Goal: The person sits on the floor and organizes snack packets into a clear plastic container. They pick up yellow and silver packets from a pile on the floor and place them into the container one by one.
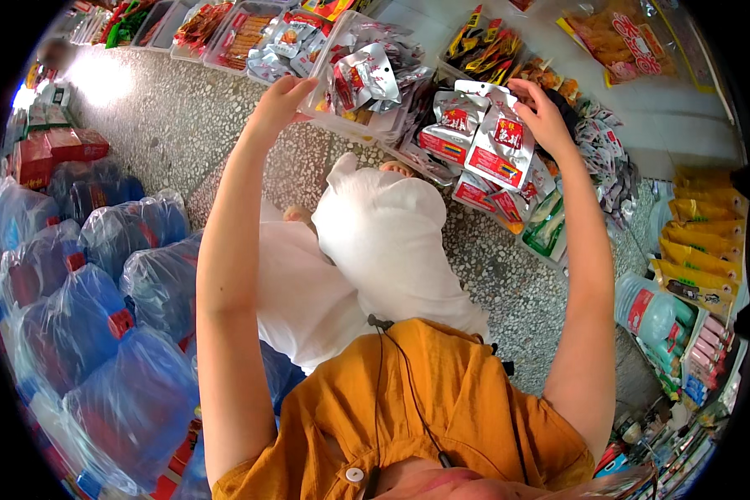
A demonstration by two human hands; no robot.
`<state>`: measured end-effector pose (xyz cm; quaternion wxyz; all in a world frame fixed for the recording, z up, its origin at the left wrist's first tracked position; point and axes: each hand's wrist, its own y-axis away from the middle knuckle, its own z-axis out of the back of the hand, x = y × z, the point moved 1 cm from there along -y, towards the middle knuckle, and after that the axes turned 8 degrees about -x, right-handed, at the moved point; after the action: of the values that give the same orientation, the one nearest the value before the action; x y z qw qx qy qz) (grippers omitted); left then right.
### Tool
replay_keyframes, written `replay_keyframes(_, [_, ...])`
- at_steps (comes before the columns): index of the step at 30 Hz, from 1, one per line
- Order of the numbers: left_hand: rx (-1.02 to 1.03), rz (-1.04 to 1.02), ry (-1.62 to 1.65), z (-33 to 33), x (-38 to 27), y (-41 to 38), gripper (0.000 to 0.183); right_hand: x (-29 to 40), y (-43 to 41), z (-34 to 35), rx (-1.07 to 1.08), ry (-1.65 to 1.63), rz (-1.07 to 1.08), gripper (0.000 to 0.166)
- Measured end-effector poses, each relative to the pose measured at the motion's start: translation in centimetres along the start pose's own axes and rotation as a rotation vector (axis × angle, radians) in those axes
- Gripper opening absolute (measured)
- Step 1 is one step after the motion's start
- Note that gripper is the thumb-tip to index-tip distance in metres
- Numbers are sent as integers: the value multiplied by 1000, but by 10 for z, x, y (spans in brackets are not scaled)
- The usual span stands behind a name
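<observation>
My left hand [285, 103] grips the near left edge of a clear plastic bin [317, 111]. Silver foil snack packets [367, 75] lie heaped in that bin, with some yellow showing low through its wall. To the right, my right hand [542, 119] has its thumb and fingers at the upper right edge of a silver and red foil packet [500, 140]. A similar packet [453, 122] stands tilted just left of it. More red and silver packets [484, 190] lie below these two. What the right fingertips touch behind the packet is hidden.
Open bins of snacks [248, 37] line the back. Black and yellow packets [484, 47] lie behind my right hand, small sachets [606, 150] beside it. Plastic-wrapped bottle packs [94, 325] crowd the left. Yellow bags [700, 237] and a large bottle [647, 312] stand right, above speckled flooring [512, 300].
</observation>
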<state>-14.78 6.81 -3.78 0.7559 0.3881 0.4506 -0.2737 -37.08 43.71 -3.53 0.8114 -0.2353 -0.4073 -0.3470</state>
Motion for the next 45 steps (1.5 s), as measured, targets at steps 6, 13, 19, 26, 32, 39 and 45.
replay_keyframes(6, [-40, 5, 0, -2, 0, 3, 42, 41, 0, -16, -317, 165, 164, 30])
replay_keyframes(13, [-17, 25, -46, -3, -1, -1, 41, 107, -34, -123, -75, 221, 296, 55])
replay_keyframes(19, [-30, 22, -71, -3, -5, 6, 38, 139, -49, -173, -227, 293, 251, 59])
replay_keyframes(26, [-33, -15, -59, -5, -9, 6, 38, 149, -59, -207, -124, 449, 50, 62])
replay_keyframes(32, [-39, 9, -40, -3, 0, 2, 41, 150, -58, -196, -309, 623, 261, 49])
replay_keyframes(39, [-60, -33, -69, -7, -3, 1, 45, 132, -57, -184, -184, 568, -73, 60])
replay_keyframes(45, [-23, -1, -73, -4, 0, -1, 42, 150, -47, -204, -117, 458, 83, 51])
